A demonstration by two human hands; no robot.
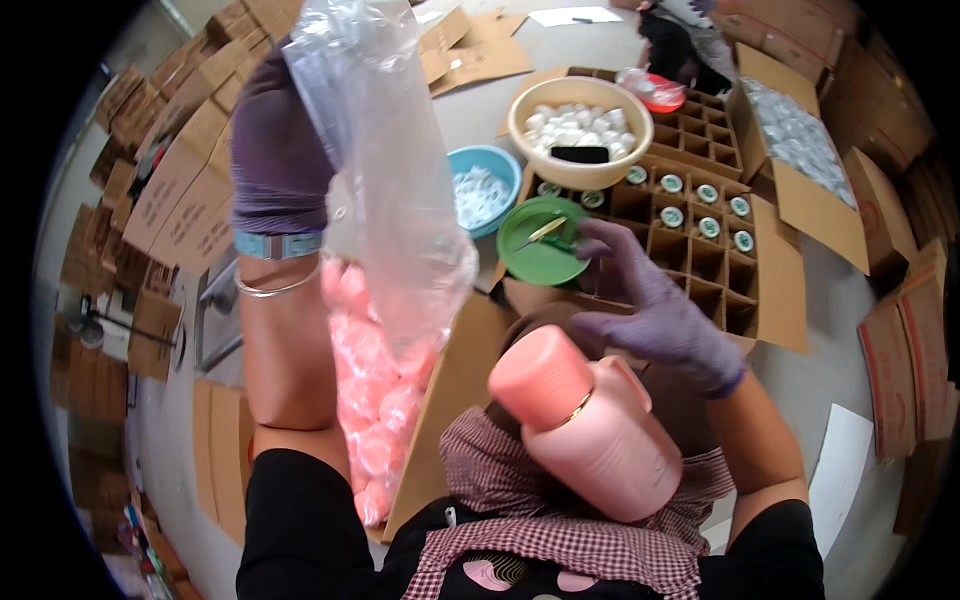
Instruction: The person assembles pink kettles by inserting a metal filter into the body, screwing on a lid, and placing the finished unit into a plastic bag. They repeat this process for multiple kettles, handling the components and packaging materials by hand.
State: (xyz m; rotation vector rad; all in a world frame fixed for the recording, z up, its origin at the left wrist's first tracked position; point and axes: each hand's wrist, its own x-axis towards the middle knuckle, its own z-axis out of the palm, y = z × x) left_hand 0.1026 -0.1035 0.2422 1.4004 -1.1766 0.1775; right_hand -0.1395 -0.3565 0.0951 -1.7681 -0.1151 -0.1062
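My left hand [280,130], in a purple-grey glove, is raised high and closed on a clear plastic bag [385,160] that hangs down in front of it; its fingertips are partly hidden. Below the bag, a cardboard box [440,400] holds several coral-pink cups or caps [375,410] in clear plastic. A pink vacuum flask [610,450] with a coral lid [541,375] and side handle lies tilted on my lap. Above the flask, my gloved right hand [660,310] has its fingers apart and grips nothing. Near its fingertips sits a green bowl [520,262] with a slim yellow-and-green tool.
A divided carton [680,250] ahead holds several white-topped bottles. On or by it stand a cream basin [520,140] of white pieces with a phone, and a blue bowl [512,165]. Open cartons [825,225] and stacked boxes line both sides. Another person [685,45] is at the far end.
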